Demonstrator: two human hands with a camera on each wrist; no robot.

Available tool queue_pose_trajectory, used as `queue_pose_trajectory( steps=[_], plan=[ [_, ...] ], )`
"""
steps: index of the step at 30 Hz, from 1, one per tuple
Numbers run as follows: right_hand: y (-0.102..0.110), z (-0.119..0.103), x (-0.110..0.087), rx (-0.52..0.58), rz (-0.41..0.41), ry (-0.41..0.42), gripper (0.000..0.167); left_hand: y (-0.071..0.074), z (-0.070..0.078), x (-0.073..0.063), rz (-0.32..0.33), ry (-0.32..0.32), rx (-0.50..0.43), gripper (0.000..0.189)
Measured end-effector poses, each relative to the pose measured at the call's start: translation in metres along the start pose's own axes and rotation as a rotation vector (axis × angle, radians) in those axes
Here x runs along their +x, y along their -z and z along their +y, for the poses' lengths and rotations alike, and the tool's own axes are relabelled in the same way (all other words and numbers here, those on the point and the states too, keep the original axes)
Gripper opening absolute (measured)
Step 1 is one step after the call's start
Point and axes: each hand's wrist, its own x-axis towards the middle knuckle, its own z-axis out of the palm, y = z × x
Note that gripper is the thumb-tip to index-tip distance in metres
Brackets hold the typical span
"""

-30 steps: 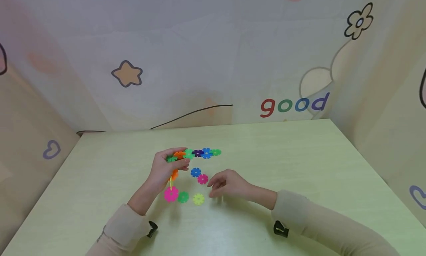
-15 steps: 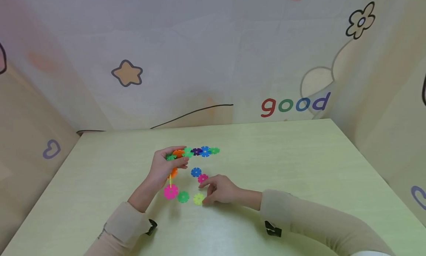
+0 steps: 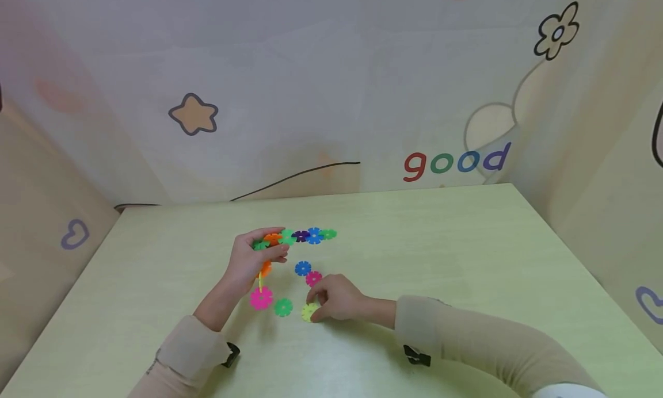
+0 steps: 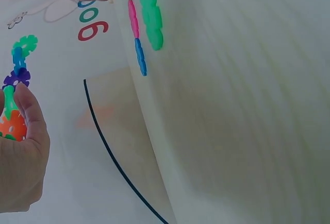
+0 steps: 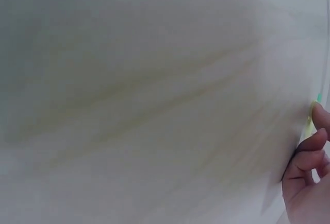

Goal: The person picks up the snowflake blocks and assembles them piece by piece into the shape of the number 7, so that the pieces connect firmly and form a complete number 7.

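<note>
My left hand (image 3: 244, 264) grips a bent chain of interlocked flower-shaped plastic discs (image 3: 314, 236). One arm of the chain points right, with orange, green, purple and blue pieces. The other comes down toward me and ends in a large pink disc (image 3: 261, 298). In the left wrist view, thumb and fingers close around the chain near an orange disc (image 4: 14, 126). On the table, my right hand (image 3: 339, 297) pinches a yellow flower disc (image 3: 307, 312) at its right edge between thumb and fingers. The right wrist view shows only a sliver of the yellow disc (image 5: 309, 127) at the fingertips.
A loose green disc (image 3: 283, 307) lies between the pink chain end and the yellow disc. Just beyond my right hand, a blue disc (image 3: 303, 268) and a pink disc (image 3: 313, 279) lie together. The pale table (image 3: 440, 242) meets a printed cloth backdrop (image 3: 290, 99).
My right hand has moved left and down to the yellow disc and now pinches it. The left hand keeps holding the chain almost in place.
</note>
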Motion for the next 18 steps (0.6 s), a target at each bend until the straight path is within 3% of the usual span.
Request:
queue_pose_trajectory(
  steps=[6, 11, 18],
  plan=[
    [0.003, 0.003, -0.003, 0.055, -0.003, 0.025, 0.02, 0.0, 0.001, -0.001, -0.012, -0.008, -0.01, 0.04],
    [0.011, 0.006, -0.008, 0.128, -0.087, 0.021, 0.016, 0.0, 0.001, -0.002, -0.011, -0.02, -0.011, 0.04],
    [0.02, 0.013, -0.015, 0.243, -0.181, 0.008, 0.024, 0.001, 0.001, -0.006, -0.013, -0.012, -0.012, 0.039]
  ],
)
